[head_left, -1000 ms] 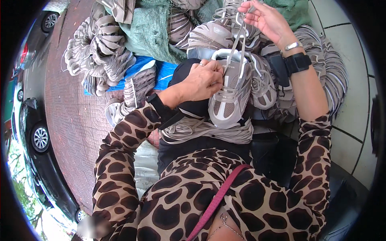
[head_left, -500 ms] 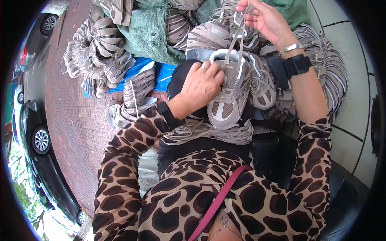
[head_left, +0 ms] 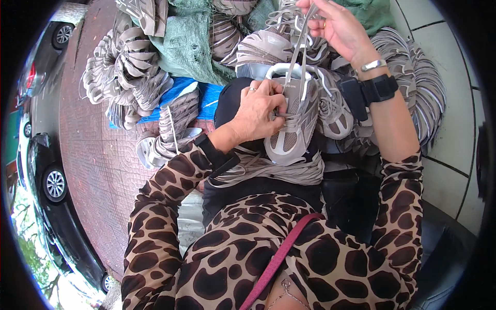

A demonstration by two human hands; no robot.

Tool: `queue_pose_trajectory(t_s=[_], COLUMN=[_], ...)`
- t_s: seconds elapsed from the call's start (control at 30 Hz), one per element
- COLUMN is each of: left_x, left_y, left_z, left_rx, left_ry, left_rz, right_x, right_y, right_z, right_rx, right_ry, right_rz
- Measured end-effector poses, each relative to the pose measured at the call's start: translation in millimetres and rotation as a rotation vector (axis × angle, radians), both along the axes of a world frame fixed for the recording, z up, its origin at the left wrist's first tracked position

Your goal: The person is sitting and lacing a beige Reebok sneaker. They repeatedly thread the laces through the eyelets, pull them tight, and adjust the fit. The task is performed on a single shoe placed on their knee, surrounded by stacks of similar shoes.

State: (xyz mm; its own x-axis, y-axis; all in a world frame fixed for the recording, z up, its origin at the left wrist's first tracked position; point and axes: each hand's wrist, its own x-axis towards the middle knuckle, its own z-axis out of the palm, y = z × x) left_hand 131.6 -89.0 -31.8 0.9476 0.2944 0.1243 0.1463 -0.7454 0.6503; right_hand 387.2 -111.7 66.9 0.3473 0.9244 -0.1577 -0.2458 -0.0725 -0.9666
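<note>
Head view: lacing a grey sneaker on the lap

Head camera looks down on a sneaker [head_left: 292, 121] lying at frame centre, toe toward the person, resting on a bundle of loose laces [head_left: 268, 170] across the lap. The left hand [head_left: 256, 113] presses on the shoe's left side, fingers curled and clenched on the lacing area near the eyelets. The right hand [head_left: 338, 28], at the upper centre-right, pinches the lace [head_left: 295, 62] between thumb and fingers and draws it straight up from the shoe's tongue, so the strand runs taut.

Doing this step well seems to call for a steady shoe: the left hand should keep the upper pinned so the pull does not lift it off the lap. The lace is best drawn in line with the eyelets, evenly, so both ends come out alike and no crossing twists. Whether the strand is one end or two held together is hard to tell.

More sneakers [head_left: 129, 67] are heaped at the upper left, around a green sack [head_left: 186, 46]; cars [head_left: 51, 181] stand along the left edge.
</note>
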Motion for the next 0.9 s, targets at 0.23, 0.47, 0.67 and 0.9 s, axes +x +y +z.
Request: queue_pose_trajectory(t_s=[0.23, 0.47, 0.67, 0.9], left_x=[-8.8, -16.5, -11.7, 16.4], left_y=[30.0, 35.8, 44.1, 10.5], left_z=[12.5, 8.4, 1.7, 8.7], left_rx=[0.163, 0.207, 0.245, 0.167], left_ry=[0.011, -0.019, -0.157, -0.112], left_rz=[-0.239, -0.248, -0.05, -0.26], right_x=[3.8, -6.3, 41.6, 58.0], right_y=[-5.0, -0.8, 14.7, 6.2], right_z=[11.1, 1.9, -19.3, -46.6], right_rx=[-0.047, -0.085, -0.041, -0.059], right_ry=[0.094, -0.153, 0.161, 0.129], right_rz=[0.082, 0.319, -0.008, -0.034])
